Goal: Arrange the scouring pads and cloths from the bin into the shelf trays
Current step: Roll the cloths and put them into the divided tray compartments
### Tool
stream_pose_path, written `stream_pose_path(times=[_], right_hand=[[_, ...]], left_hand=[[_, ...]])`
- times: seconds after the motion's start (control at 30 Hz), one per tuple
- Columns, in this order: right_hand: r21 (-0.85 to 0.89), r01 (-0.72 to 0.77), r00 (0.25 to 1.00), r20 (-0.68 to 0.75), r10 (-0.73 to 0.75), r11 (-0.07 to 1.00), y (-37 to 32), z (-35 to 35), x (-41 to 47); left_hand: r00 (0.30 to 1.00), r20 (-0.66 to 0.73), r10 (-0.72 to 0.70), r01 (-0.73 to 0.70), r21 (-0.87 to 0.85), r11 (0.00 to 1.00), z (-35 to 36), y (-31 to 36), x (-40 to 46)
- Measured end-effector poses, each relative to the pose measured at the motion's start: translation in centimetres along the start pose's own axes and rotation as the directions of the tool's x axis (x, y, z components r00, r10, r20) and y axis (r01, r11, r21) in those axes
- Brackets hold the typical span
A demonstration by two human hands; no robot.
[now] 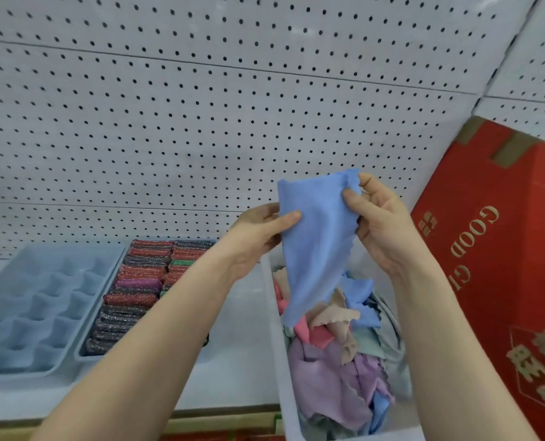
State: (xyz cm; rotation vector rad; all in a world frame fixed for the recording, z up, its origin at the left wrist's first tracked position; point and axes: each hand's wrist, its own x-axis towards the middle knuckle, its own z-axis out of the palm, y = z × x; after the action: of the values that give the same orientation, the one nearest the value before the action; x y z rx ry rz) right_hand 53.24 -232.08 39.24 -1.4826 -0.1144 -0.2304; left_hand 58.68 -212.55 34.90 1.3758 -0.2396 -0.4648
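Observation:
A blue cloth (317, 240) hangs in the air above the white bin (280, 361). My left hand (258, 230) pinches its left edge between thumb and fingers. My right hand (379, 218) pinches its upper right corner. The bin holds several crumpled cloths (334, 370) in pink, purple, beige, blue and pale green. To the left, a grey tray (83, 348) on the shelf holds two rows of glittery scouring pads (140, 288) in red, dark grey, purple and green.
A pale blue moulded tray (26, 313) with several cup-shaped pockets sits at the far left of the white shelf (239, 361). A red cardboard box (500, 281) leans at the right beside the bin. White pegboard (201, 106) backs the shelf.

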Motion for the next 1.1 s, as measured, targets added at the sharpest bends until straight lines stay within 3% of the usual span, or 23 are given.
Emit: stream_pose_path(times=[0.17,0.37,0.53,0.7,0.8,0.9,1.0,1.1], right_hand=[[-0.232,-0.042,0.999,-0.04,0.034,0.972,0.6,-1.5,-0.5],[-0.29,-0.002,0.996,-0.09,-0.025,0.957,-0.6,-2.0,-1.7],[-0.27,0.044,0.999,0.002,-0.045,0.962,-2.8,-2.3,-2.4],[-0.213,0.051,0.999,0.011,-0.05,0.976,-4.4,-1.9,-2.3],[-0.404,-0.021,0.993,-0.114,-0.027,0.915,-3.4,-1.3,-0.7],[-0.572,-0.07,0.967,-0.24,-0.085,0.817,-1.6,-0.2,0.4],[-0.541,-0.025,0.962,-0.242,-0.127,0.841,-0.9,1.5,0.5],[-0.427,0.038,0.971,-0.197,-0.133,0.903,-0.9,3.1,0.3]], left_hand=[[0.963,-0.183,0.196,-0.204,-0.023,0.979,1.0,0.8,-0.2],[0.948,-0.106,0.301,-0.295,0.07,0.953,1.3,1.8,-1.5],[0.911,-0.113,0.396,-0.387,0.094,0.917,0.9,3.5,-2.5],[0.933,-0.022,0.36,-0.36,0.018,0.933,0.3,5.0,-3.0],[0.928,-0.209,0.307,-0.286,0.122,0.95,0.3,4.3,-1.5],[0.867,-0.375,0.33,-0.234,0.278,0.932,1.3,2.8,-0.6],[0.826,-0.375,0.421,-0.3,0.339,0.892,3.2,2.1,-0.9],[0.841,-0.284,0.461,-0.363,0.336,0.869,4.5,2.3,-1.7]])
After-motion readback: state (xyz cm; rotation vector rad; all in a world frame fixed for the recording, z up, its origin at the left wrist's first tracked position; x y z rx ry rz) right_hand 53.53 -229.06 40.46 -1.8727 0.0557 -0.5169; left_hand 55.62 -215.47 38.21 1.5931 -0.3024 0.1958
